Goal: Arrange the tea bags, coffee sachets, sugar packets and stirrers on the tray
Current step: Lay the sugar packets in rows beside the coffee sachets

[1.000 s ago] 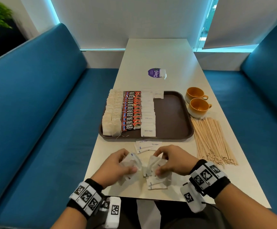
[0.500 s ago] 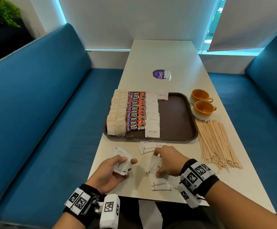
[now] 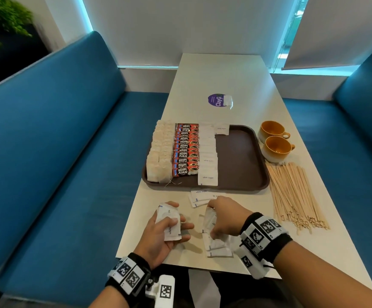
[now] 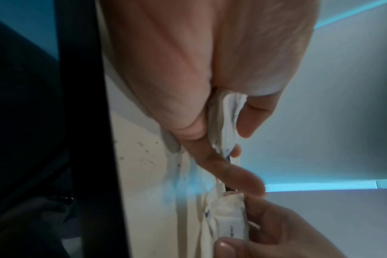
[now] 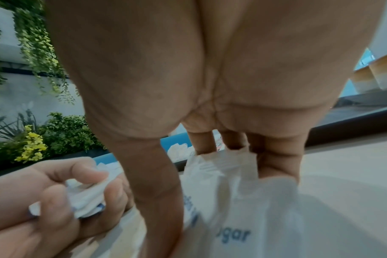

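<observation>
Beyond both my hands stretches the white table (image 3: 242, 85), and on it, just past my fingertips, sits the brown tray (image 3: 240, 165). Its side toward my left hand carries a row of tea bags (image 3: 159, 158), then red coffee sachets (image 3: 186, 152), then a column of white sugar packets (image 3: 207, 161). Out past my right hand lies a spread bundle of wooden stirrers (image 3: 293, 194), with two orange cups (image 3: 275, 141) beyond them. Between my hands and the tray lie a few loose sugar packets (image 3: 199, 197). My left hand (image 3: 165, 232) is palm up, thumb and fingers curled round a small stack of packets (image 3: 168, 223). My right hand (image 3: 227, 216) reaches down, fingers pinching one packet (image 3: 209, 218) standing on edge above the little pile of packets (image 3: 218, 248) under my palm.
</observation>
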Demonstrator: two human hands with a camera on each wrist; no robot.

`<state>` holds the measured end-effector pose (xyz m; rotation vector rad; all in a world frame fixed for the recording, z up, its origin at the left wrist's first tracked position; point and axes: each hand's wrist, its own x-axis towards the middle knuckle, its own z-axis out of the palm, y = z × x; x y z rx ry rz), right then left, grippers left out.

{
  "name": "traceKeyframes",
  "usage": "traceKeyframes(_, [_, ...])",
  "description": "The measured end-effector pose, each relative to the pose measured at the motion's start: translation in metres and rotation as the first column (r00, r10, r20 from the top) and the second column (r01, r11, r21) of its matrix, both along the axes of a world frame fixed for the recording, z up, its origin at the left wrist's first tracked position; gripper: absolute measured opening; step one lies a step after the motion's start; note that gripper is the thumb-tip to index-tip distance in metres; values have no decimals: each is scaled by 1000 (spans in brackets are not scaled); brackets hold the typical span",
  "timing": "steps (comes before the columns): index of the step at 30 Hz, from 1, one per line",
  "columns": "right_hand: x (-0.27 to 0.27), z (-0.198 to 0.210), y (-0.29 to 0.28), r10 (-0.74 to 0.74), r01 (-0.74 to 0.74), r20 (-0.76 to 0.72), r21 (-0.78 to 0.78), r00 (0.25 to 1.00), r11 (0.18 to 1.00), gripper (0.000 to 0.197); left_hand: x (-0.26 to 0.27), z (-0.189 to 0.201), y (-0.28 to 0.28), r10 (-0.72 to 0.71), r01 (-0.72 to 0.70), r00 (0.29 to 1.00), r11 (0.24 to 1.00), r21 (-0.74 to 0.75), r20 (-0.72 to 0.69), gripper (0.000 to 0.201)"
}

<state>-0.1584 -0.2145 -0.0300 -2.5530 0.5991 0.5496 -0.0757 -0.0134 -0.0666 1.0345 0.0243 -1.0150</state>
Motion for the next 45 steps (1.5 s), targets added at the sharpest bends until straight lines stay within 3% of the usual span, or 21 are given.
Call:
traceKeyframes(4, [0,3,-2,40,-41,-10,-12,999,999,72,-1,6,1,-14,14,1000,1000,12,-23,26])
traceKeyframes(7, [-1,1,0,62,-63,25,32,998,998,65,1,6,3,-34,34,999,999,-1,-11,29])
traceKeyframes(12, [1,0,0,60,-60,8,43,998,997,75,7,-1,6,-60,58,998,997,-53,-29,47])
traceKeyframes(15, [2,2,-2,70,-70,-28,28,997,997,52,8,-5,9,-58,50,997,988,-147,-53,30])
traceKeyframes(17, [2,3,-2,74,-73,-32,15,997,997,43,7,-9,11,-36,26,998,979,-200,-47,41])
traceKeyframes(20, [1,6,-6,49,-50,26,25,998,998,48,6,-12,10,-40,44,999,990,-131,36,57])
traceKeyframes(24, [-6,14,-17,-16,7,97,88,995,996,37,5,-8,9,-44,49,998,992,-114,46,52])
traceKeyframes(27, [-6,19,-25,-59,43,139,115,989,992,40,5,-5,9,-39,42,999,993,-108,29,39])
traceKeyframes(30, [0,26,-24,-187,111,269,274,945,955,41,4,-5,8,-31,31,1000,994,-108,-3,24])
traceKeyframes(33, [13,28,0,-334,125,358,497,872,859,35,4,-4,7,-42,34,994,996,-85,-99,49])
traceKeyframes(36, [30,19,32,-417,111,357,634,836,765,28,5,-3,7,-68,50,982,994,-102,-178,76])
traceKeyframes(39, [42,9,47,-395,103,349,625,850,774,23,5,-1,7,-40,19,982,993,-112,-185,79])
traceKeyframes(45, [40,5,54,-341,89,367,557,865,826,33,5,-3,7,-10,3,993,998,-64,-118,58])
